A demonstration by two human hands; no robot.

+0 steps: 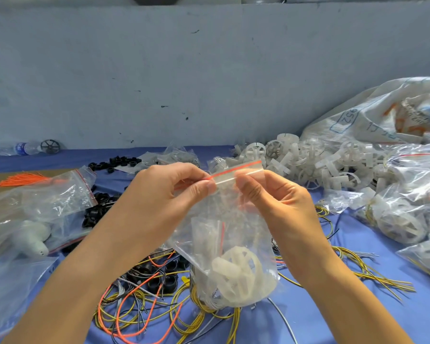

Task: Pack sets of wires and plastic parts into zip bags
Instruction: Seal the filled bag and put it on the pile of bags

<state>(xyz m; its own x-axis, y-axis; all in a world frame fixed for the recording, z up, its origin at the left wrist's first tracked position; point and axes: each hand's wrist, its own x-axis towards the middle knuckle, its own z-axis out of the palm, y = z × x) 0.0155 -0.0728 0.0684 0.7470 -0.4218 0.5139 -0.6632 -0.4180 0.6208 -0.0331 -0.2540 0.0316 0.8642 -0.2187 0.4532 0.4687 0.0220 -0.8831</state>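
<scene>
Two bare hands hold a clear zip bag (231,244) up by its top edge, in the middle of the view. The left hand (169,192) has a tight grip, thumb and forefinger pinching the bag's mouth at its left end. The right hand (278,197) pinches the same edge just beside it, thumb pressed flat against the closure. The other fingers are curled behind. A red strip (236,168) runs along the mouth of the bag and sticks out to the right, past the right thumb. Inside the bag, at the bottom, lies a white plastic wheel (238,271) with some thin wires. The bag hangs low over a tangle of loose wires (139,306), yellow, orange and black, spread on a blue surface (358,319); whether it touches them cannot be told. Black plastic rings (164,276) lie among the wires. To the left are flat empty bags (47,199) and a bundle of orange wires (23,180). Beyond the hands, to the right, is a heap of white wheels (320,162), with filled bags (407,207) and a large white sack (382,112) further right.
</scene>
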